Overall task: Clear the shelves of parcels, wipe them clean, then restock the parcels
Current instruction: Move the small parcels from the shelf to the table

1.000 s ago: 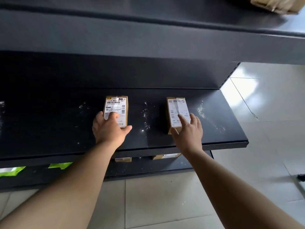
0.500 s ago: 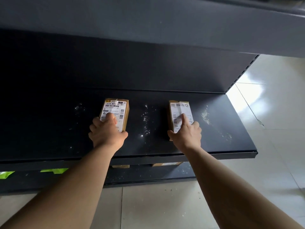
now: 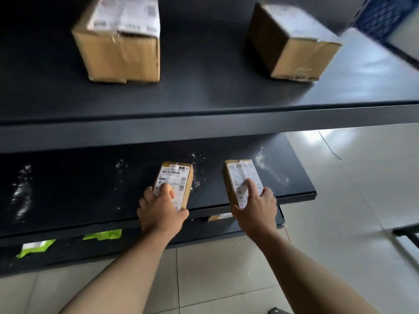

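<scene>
From my head camera, my left hand [image 3: 162, 214] has its grip clenched round the near end of a small labelled parcel [image 3: 174, 183], thumb on the right edge, fingers over the left edge and label. My right hand [image 3: 255, 207] is likewise grasping the near end of a second small parcel [image 3: 240, 177], forefinger laid along its label, thumb at the left side. Both parcels lie flat on the middle shelf [image 3: 90, 189], near its front lip, apart from each other with a bare strip of shelf between my two grips. Beyond and to either side of my grips the dark surface carries streaks of pale dust [image 3: 21, 191], so I judge this shelf is not yet wiped. Above my grips, on the upper shelf [image 3: 204, 96], two larger cardboard boxes stand well apart: one [image 3: 118, 41] up and to the left, one [image 3: 292, 44] up and to the right, both blurred. Below my grips, a green packet [image 3: 103, 234] and a bit of another carton [image 3: 218, 216] peep from the lower shelf. I judge these small parcels light and stiff, cardboard with slick paper labels; taking hold across the short sides at the near end, as I have, should lift them cleanly, though a glossy label could slip under a fingertip alone.
</scene>
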Action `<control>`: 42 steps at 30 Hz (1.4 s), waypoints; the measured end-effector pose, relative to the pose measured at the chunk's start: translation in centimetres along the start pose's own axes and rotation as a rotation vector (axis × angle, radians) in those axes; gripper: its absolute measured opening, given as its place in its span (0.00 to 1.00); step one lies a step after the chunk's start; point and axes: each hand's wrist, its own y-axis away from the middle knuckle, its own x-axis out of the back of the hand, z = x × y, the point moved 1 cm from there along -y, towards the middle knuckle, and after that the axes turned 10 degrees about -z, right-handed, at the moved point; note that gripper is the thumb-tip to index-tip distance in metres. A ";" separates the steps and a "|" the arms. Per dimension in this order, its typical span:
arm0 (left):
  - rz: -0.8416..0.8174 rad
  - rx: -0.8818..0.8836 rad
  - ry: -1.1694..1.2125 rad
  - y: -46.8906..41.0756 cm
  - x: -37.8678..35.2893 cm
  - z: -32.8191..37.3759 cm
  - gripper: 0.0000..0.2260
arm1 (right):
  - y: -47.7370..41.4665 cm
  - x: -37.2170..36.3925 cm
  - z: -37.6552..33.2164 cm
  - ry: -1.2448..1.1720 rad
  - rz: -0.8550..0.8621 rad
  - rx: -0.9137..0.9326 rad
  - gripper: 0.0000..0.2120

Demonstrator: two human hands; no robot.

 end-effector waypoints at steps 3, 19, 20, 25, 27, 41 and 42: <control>-0.060 -0.058 0.018 4.2 1.6 1.5 0.21 | 5.4 2.6 0.9 -0.047 -0.002 -0.037 0.37; -0.187 -0.497 -0.056 23.2 12.1 14.0 0.21 | 29.0 20.5 6.4 -0.235 0.203 -0.384 0.37; -0.193 -0.526 -0.058 24.3 12.7 15.0 0.21 | 30.4 21.5 7.0 -0.232 0.227 -0.407 0.37; -0.232 -0.680 -0.092 30.1 14.6 20.5 0.21 | 37.5 25.9 10.6 -0.255 0.347 -0.537 0.37; -0.244 -0.756 -0.115 32.8 14.5 22.8 0.21 | 40.2 27.1 12.6 -0.263 0.372 -0.596 0.38; -0.378 -1.034 -0.216 51.9 6.2 34.5 0.33 | 56.7 29.3 30.2 -0.302 0.460 -0.941 0.39; -0.390 -1.042 -0.229 53.2 5.2 35.2 0.34 | 57.7 29.3 31.8 -0.306 0.456 -0.955 0.39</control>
